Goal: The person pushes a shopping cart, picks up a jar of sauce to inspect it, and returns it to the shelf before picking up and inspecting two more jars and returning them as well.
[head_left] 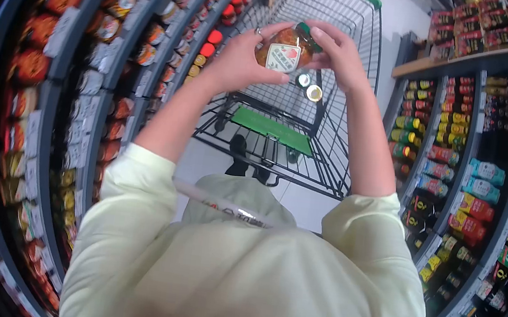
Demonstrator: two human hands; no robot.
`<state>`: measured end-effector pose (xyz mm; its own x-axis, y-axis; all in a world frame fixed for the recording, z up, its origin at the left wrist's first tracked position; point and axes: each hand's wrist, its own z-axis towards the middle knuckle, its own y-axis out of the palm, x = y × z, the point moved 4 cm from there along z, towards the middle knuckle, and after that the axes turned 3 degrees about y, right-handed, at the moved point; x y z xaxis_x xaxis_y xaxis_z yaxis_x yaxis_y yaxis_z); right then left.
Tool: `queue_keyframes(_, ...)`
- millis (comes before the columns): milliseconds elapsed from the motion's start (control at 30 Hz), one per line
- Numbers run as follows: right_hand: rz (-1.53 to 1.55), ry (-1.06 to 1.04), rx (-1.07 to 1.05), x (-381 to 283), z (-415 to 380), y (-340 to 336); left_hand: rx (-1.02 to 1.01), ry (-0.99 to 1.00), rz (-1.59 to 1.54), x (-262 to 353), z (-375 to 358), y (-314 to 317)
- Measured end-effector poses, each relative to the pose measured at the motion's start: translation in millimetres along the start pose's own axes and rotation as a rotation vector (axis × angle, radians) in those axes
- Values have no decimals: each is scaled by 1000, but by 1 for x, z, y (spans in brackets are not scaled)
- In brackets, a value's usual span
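A clear jar (283, 56) with reddish-brown contents and a white label is held over the shopping cart, tilted on its side. My left hand (241, 55), with a ring on one finger, is wrapped round the body of the jar. At the other end, my right hand (341, 58) grips the jar by its green lid (307, 36). Below the hands, inside the shopping cart (367, 64), two round lids (314, 93) show, one whitish and one yellowish. What is under these lids is hard to make out.
A green panel (270, 130) spans the cart's handle side, close to my feet. Shelves (72, 16) of packaged food and jars line the left. More shelves (477, 122) with bottles and pouches stand at the right, topped by red boxes (473, 27).
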<state>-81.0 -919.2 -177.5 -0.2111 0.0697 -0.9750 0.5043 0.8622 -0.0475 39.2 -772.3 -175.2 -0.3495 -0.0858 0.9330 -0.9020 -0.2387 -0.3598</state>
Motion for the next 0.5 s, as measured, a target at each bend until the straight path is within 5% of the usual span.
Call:
queue_keyframes(167, 345, -71, -91, -42, -47, 59, 439, 129, -156, 60, -82, -7)
queue_keyframes(300, 470, -105, -245, -77, -92, 130, 790, 90, 208, 107, -153, -21)
queue_keyframes(500, 619, -187, -326, -102, -153, 198, 929, 6, 379, 162, -234, -17)
